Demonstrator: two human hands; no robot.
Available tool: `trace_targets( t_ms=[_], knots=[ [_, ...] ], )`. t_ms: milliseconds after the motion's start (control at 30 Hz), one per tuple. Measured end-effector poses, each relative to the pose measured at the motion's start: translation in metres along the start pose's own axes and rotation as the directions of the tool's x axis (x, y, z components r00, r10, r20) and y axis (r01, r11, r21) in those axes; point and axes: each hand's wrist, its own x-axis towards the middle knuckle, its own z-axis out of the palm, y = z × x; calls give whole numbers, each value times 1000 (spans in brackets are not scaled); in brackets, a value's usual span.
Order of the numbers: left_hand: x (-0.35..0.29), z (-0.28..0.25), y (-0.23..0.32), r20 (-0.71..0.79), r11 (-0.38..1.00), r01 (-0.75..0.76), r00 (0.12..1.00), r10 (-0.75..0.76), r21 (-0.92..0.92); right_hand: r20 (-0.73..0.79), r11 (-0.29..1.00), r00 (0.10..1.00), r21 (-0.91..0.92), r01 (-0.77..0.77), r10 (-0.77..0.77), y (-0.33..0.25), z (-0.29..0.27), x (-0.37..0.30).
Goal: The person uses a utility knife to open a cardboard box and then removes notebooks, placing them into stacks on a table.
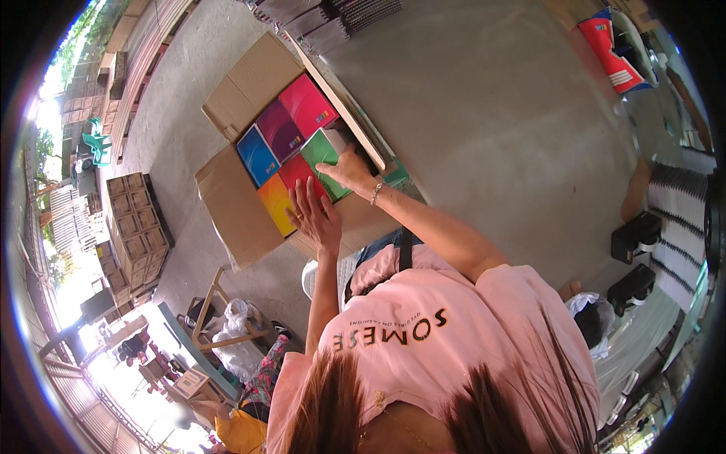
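Observation:
An open cardboard box (238, 212) holds notebooks with bright covers, arranged in two rows. Pink (306, 104), purple (279, 132) and blue (259, 156) ones lie along the far side. A red notebook (293, 172) and an orange-yellow notebook (275, 206) are on the near side. My right hand (350, 172) grips a green notebook (321, 148) at the box's right end, thumb across its cover; the fingers underneath are hidden. Fingers spread, my left hand (316, 215) rests by the red and orange-yellow notebooks, partly covering them.
A wide grey table (484, 121) stretches right of the box. Dark stacked bundles (318, 23) sit at its far edge. Spiral-bound stacks (677, 227) and a red bag (609, 57) are at the right. Stacked cartons (136, 219) stand left; a person in yellow (242, 431) is lower left.

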Motion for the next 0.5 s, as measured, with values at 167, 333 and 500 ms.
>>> trace_targets(
  t_ms=[167,333,500],
  knots=[
    [0,-1,0,10,1000,1,1000,-1,10,1,1000,1000,13,14,-14,0,0,-1],
    [0,-2,1,14,1000,4,1000,-4,-21,8,1000,1000,9,-18,18,1,1,1],
    [2,-4,4,15,1000,-5,1000,5,-12,-42,999,998,7,41,-41,6,1,5]
  ],
)
